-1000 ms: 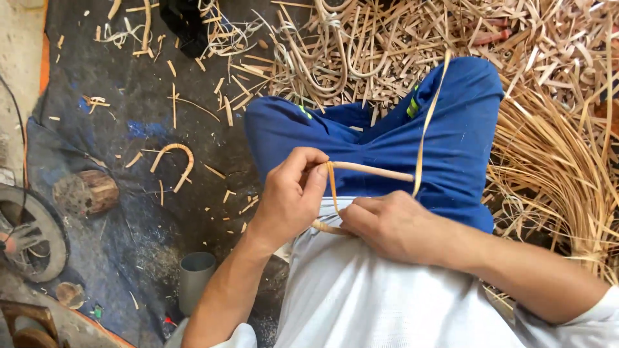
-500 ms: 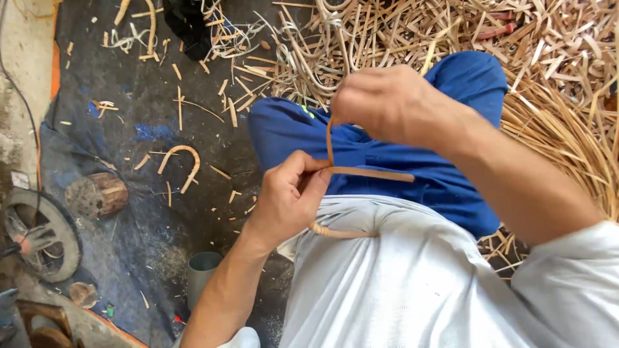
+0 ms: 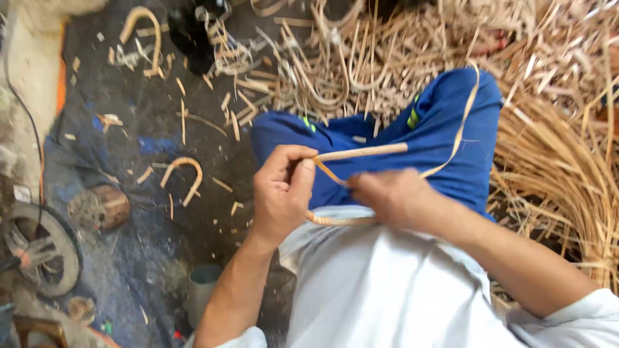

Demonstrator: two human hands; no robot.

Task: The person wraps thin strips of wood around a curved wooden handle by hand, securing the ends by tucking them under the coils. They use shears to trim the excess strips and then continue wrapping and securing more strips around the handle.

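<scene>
A cane rod (image 3: pixel 361 153) is pinched over the lap in the left hand (image 3: pixel 282 193), its grip clamped on the rod's end; a thin binding strip (image 3: pixel 459 132) is gripped by the right hand (image 3: pixel 385 196). Wrapping seems in hand; tension is needed next

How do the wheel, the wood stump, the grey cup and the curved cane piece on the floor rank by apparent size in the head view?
1. wheel, largest though partly cut off
2. wood stump
3. grey cup and curved cane piece: look alike; cup partly hidden by the arm, so unranked.

Left hand (image 3: pixel 282 193) and right hand (image 3: pixel 387 196) grip a cane rod (image 3: pixel 364 153).
</scene>
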